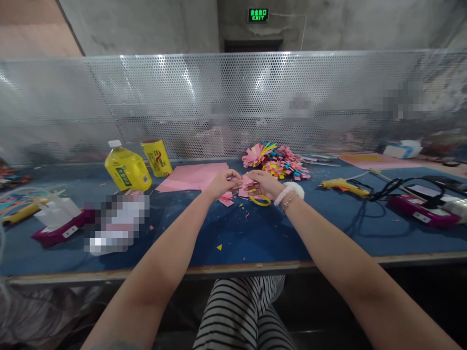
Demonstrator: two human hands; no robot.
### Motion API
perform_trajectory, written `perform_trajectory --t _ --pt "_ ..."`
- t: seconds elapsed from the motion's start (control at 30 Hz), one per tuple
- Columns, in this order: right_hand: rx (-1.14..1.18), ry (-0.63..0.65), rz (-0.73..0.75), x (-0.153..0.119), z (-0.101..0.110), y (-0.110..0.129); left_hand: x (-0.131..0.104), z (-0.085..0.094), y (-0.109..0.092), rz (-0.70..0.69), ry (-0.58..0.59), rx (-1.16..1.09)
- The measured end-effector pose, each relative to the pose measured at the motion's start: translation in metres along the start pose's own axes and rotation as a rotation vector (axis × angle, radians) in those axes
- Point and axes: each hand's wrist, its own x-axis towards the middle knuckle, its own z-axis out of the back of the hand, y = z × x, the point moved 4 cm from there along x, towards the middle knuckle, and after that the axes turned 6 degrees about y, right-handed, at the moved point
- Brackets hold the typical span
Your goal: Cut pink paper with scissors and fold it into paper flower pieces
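In the middle of the blue table, my left hand [226, 183] and my right hand [265, 183] meet over a small piece of pink paper [246, 182]. Both hands are closed on it, fingertips pinching it from either side. Just below my right hand lies a pair of scissors with yellow handles [261, 200], partly covered by the hand. Pink paper scraps [226, 198] rest under and beside my fingers. Larger pink sheets [189, 176] lie flat behind my left hand. Beyond my hands is a pile of fringed paper flowers [275, 161] in pink, yellow and blue.
A yellow liquid bottle [127, 170] and a yellow can [156, 158] stand at left, near a purple power strip [65, 232]. At right lie a yellow glue gun [346, 187], black cables and another purple power strip [419, 210]. A perforated metal screen [175, 107] borders the back.
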Motion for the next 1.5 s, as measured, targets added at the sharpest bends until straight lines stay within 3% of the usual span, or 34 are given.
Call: perform_trajectory --t 0.27,0.67,1.5 --pt "-0.079 -0.084 0.163 0.0034 0.0006 0.0022 0.0054 0.0019 0.0055 -0.056 -0.009 -0.082" --pt "-0.155 -0.078 0.180 0.0012 -0.0009 0.0067 0.0033 0.0006 0.0037 0.049 -0.083 -0.299" --pt "-0.152 -0.051 0.183 0.0023 0.0047 0.0061 0.0032 -0.0021 0.0012 0.131 -0.159 -0.414"
